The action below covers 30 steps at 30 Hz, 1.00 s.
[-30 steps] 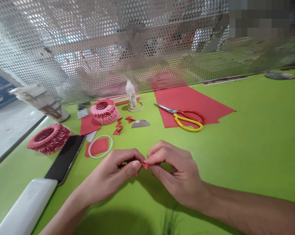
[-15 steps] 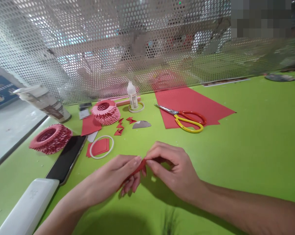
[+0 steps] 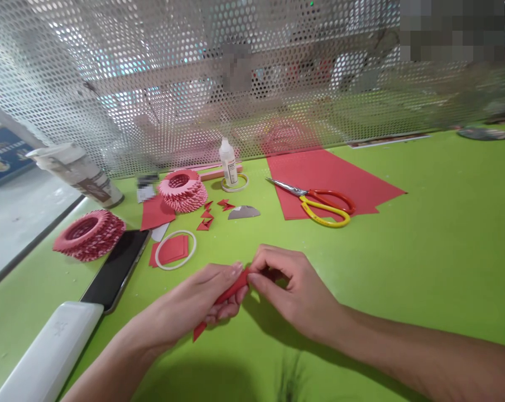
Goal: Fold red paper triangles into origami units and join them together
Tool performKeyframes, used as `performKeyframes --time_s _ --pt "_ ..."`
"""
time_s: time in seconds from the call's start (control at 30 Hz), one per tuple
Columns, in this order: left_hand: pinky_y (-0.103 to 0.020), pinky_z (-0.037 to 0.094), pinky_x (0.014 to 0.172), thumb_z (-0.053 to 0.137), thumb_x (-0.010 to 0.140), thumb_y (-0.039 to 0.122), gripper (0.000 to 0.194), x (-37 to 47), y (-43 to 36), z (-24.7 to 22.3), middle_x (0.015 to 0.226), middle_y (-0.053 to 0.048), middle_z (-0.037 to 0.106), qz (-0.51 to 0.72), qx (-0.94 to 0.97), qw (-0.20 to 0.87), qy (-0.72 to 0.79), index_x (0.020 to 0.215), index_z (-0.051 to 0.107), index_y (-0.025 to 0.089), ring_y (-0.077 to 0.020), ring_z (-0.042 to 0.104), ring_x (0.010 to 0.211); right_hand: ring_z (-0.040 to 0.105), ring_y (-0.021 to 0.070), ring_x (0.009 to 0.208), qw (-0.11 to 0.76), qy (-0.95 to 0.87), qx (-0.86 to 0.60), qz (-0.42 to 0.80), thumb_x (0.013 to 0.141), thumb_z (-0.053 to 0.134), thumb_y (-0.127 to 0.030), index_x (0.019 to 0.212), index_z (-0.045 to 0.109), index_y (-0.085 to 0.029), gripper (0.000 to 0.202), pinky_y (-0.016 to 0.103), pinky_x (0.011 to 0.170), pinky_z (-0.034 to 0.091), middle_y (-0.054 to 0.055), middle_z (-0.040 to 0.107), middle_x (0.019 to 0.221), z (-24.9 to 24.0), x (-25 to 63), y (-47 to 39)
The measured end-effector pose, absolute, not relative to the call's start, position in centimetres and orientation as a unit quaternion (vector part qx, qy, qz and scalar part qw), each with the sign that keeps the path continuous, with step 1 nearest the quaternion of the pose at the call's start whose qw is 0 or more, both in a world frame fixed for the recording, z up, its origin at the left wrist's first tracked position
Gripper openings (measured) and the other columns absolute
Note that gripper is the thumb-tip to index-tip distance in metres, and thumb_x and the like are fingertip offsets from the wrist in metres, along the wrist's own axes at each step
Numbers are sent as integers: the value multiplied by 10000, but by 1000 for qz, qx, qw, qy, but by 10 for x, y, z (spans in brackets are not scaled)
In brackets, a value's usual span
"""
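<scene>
A folded strip of red paper (image 3: 234, 288) runs through my left hand (image 3: 197, 293), with a pointed end sticking out below the palm. The left thumb presses on it from above while the fingers curl beneath. At the strip's upper end my right hand (image 3: 292, 290) pinches it between thumb and forefinger. Beyond the hands are several small folded red paper triangles (image 3: 206, 223) and a grey half-disc (image 3: 244, 212). A white ring (image 3: 195, 245) lies around part of some red paper squares (image 3: 174, 249).
Scissors (image 3: 327, 207) lie on a large red sheet (image 3: 340, 173). A glue bottle (image 3: 228, 163) stands by a perforated screen (image 3: 185, 111). Leftward are two folded-paper rings (image 3: 185, 198), (image 3: 89, 237), a cup (image 3: 78, 173), a phone (image 3: 117, 271) and a white case (image 3: 53, 352).
More of the red paper strip shows in my left hand, its lower tip now sticking out below the palm. My right hand has shifted slightly left, still pinching.
</scene>
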<state>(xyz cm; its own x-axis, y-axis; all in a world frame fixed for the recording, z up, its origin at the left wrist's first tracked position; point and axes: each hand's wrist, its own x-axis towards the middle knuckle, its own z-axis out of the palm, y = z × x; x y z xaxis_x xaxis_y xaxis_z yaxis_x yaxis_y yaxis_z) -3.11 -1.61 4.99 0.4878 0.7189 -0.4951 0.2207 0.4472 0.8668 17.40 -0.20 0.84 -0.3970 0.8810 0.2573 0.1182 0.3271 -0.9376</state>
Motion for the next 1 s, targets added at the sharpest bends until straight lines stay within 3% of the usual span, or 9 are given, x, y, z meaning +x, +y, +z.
performKeyframes --time_s 0.23,0.4,0.5,0.6,0.77,0.87,1.0 --pt "-272 214 536 565 963 742 584 -30 -12 48 623 60 415 164 495 701 487 762 512 196 -100 297 554 584 144 672 384 -712 -373 454 941 691 -172 772 714 -172 170 265 615 409 -7 674 730 5 172 0" --pt "-244 175 490 507 1013 698 536 -37 -4 45 618 67 438 228 488 703 464 875 583 185 -81 262 495 577 135 646 410 -666 -407 472 1002 660 -334 962 710 -177 170 249 600 449 -17 693 799 4 174 10" --pt "-218 272 490 612 980 664 535 -40 -1 46 622 30 523 268 530 667 450 792 622 162 -78 368 505 618 149 696 412 -708 -440 368 1023 610 -315 979 692 -173 170 257 643 477 4 715 859 11 173 37" --pt "-219 407 558 680 943 652 545 -40 0 46 653 -15 613 286 552 661 419 810 714 125 -93 495 551 668 178 824 300 -804 -453 244 973 655 -194 1023 744 -172 104 275 761 490 36 760 931 22 161 77" --pt "-195 424 536 718 962 485 379 -39 5 35 653 -16 647 316 506 662 454 864 744 121 -81 518 529 667 261 1059 282 -794 -508 178 923 732 -207 927 772 -162 61 314 857 465 130 772 1113 22 123 128" --pt "-192 413 501 709 968 413 313 -42 12 27 646 -15 641 334 484 655 474 868 747 118 -77 497 502 683 255 1014 286 -772 -535 190 912 712 -199 777 735 -165 142 307 823 464 134 777 1043 16 107 139" --pt "-200 424 497 659 980 373 279 -47 20 20 683 -18 640 349 477 646 483 921 738 112 -76 500 497 688 226 877 319 -739 -534 259 851 690 -165 730 668 -168 123 300 762 470 105 769 896 15 112 134"
